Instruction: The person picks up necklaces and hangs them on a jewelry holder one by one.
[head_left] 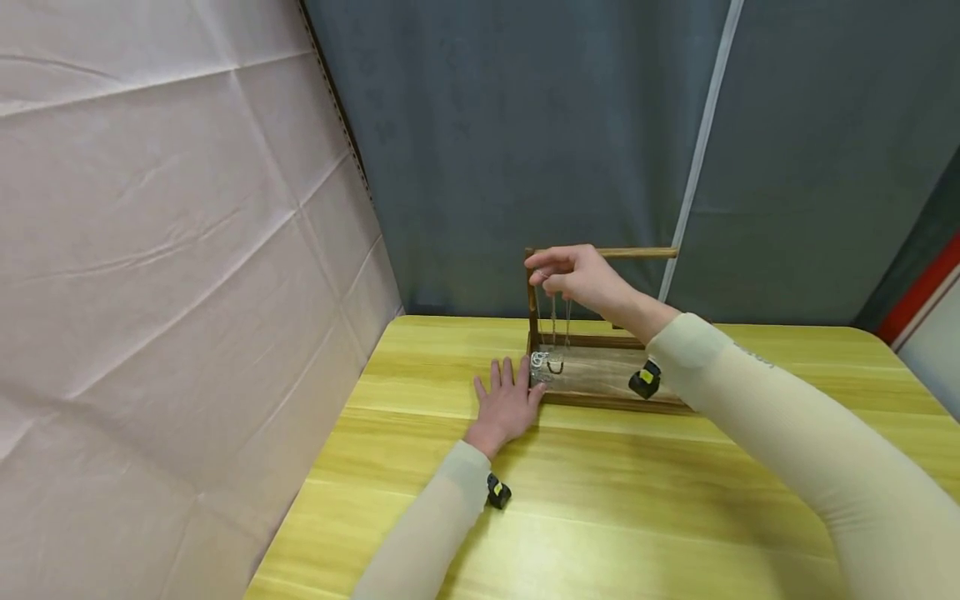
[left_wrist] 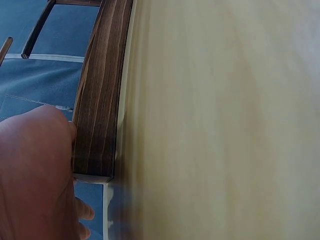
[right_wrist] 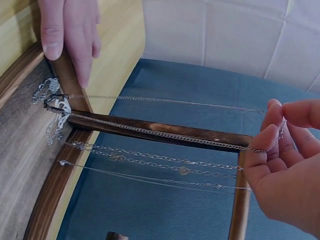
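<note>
- The wooden stand (head_left: pixel 592 367) sits on the yellow desk (head_left: pixel 600 500), and everything here is placed against it: the right hand (head_left: pixel 581 279) is up at the left end of its top bar (head_left: pixel 637 252), the left hand (head_left: pixel 506 404) lies flat on the desk against the left end of its base.
- The right hand's fingers (right_wrist: pixel 272 132) are pinched together on a thin chain (right_wrist: pixel 165 101) at the bar's end; the chain runs from there down to the base. Several other chains (right_wrist: pixel 150 162) hang close alongside it, and their pendants (right_wrist: pixel 52 107) lie bunched on the base by the left post.
- The left hand's fingers (right_wrist: pixel 67 30) are straight and spread, pressing the base edge and gripping nothing.
- Likely trouble: with the chains so near one another, lifting the pinched one could drag a neighbour along or knot them at the bunched pendants.
- A fine chain held only by fingertips could slip and drop onto the base.
- A snagged pull could tip the light stand if the left hand eases off.
</note>
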